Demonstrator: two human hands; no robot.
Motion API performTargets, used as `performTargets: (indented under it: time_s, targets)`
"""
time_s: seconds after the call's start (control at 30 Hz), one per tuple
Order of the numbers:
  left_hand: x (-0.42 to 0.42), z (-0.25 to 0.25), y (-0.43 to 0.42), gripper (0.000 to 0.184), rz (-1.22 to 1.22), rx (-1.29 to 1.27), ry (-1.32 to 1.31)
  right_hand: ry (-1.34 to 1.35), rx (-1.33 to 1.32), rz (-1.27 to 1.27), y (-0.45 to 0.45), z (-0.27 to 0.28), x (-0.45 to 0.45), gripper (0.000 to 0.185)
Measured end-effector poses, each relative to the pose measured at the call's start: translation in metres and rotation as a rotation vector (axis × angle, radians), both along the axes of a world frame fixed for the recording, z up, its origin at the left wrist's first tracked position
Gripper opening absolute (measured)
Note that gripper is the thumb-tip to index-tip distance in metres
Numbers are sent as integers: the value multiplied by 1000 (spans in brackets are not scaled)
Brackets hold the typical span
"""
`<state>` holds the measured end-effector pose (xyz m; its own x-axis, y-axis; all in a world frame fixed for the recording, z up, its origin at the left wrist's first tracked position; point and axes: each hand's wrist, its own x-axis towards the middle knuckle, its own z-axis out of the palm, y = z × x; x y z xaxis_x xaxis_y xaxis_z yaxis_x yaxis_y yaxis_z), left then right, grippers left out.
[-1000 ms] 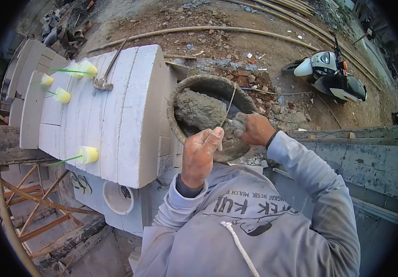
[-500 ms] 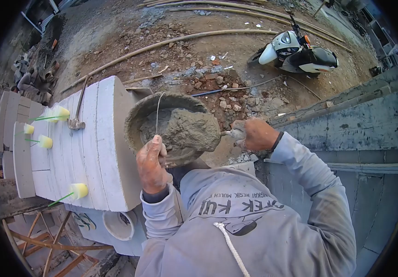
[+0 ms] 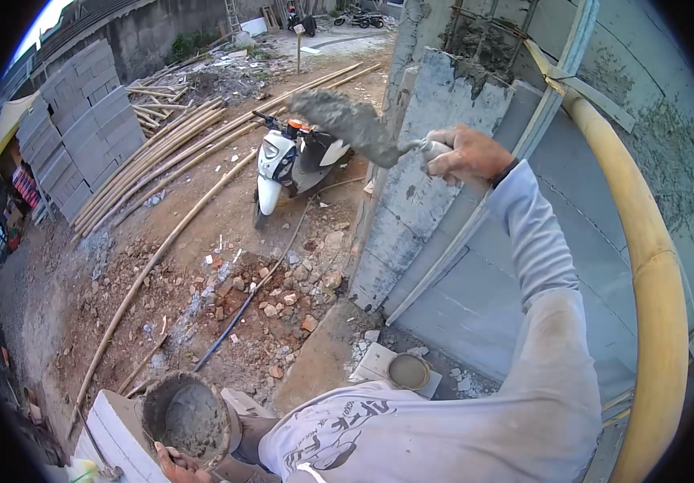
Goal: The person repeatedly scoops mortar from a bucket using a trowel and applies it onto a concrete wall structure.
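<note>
In the head view my right hand (image 3: pixel 469 154), arm stretched out, is closed round the handle of a trowel (image 3: pixel 411 146). A heap of wet grey mortar (image 3: pixel 339 118) covers the trowel's blade, held up beside a concrete column face (image 3: pixel 443 145). Low at the left, my left hand (image 3: pixel 178 465) is closed at the near rim of a mortar bucket (image 3: pixel 149 410); the image edge cuts off part of the hand. Inside the bucket lies more wet mortar (image 3: pixel 195 419). The bucket's wire handle cannot be made out.
A thick bamboo pole (image 3: pixel 659 298) curves down the right side, near my arm. Pale blocks (image 3: pixel 113 439) lie beside the bucket. A round container (image 3: pixel 409 371) stands below the wall. A scooter (image 3: pixel 270 173), bamboo poles (image 3: pixel 162 157) and rubble (image 3: pixel 282 302) are on the ground beyond.
My view has swung up and right. The trowel has left the bucket with mortar on it, raised toward the column by my right hand. My left hand stays at the bucket.
</note>
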<state>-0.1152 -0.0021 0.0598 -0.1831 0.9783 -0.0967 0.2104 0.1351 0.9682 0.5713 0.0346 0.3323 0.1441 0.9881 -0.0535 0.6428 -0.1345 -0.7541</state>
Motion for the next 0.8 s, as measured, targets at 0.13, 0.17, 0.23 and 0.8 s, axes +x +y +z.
performTargets:
  time_s: [0.13, 0.17, 0.23, 0.8]
  targets:
    - [31, 38, 9, 37, 301, -440, -459, 254, 92, -343, -13, 62, 137, 23]
    - [29, 37, 12, 36, 321, -516, -433, 291, 107, -470, -9, 75, 168, 24]
    - [-6, 7, 12, 34, 207, -545, -609, 288, 156, -640, -4, 84, 199, 24]
    - [73, 37, 24, 35, 409, -47, -374, -599, 405, 421, 99, -100, -84, 29]
